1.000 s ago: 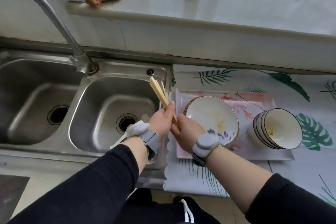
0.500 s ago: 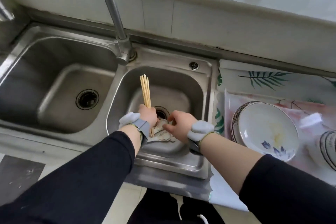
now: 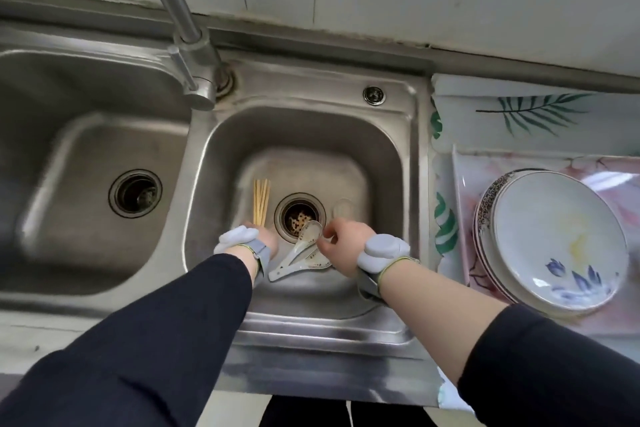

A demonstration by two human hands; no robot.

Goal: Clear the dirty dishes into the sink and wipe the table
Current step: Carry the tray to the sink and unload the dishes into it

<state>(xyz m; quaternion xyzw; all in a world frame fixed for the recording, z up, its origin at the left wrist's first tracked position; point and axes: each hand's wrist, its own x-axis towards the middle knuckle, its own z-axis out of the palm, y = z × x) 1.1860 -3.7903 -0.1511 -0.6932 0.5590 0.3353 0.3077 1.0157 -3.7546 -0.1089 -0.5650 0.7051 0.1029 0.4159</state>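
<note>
We are at an early stage of the task, as far as we can judge. Our left hand is low in the right basin of the sink, and the chopsticks come out just beyond its fingers; the fingers themselves are hidden behind the wrist, so we cannot tell if they grip the sticks or have let them go. We count about four sticks, tight together, but the blur makes this uncertain. Between the two hands, close to the drain, lie the white spoons; we see at least two, maybe three, one over the other. Our right hand is above the spoons with the fingers loosely bent, and they seem to hold nothing. So the small things are in the sink, or nearly. What is left: to the right of our right hand, well apart on the bench, stands a pile of plates, the top one with yellow stains; the rims suggest two or three plates. These must go into the sink, and the wiping is not yet begun, in our judgement. We see no cloth here.
</note>
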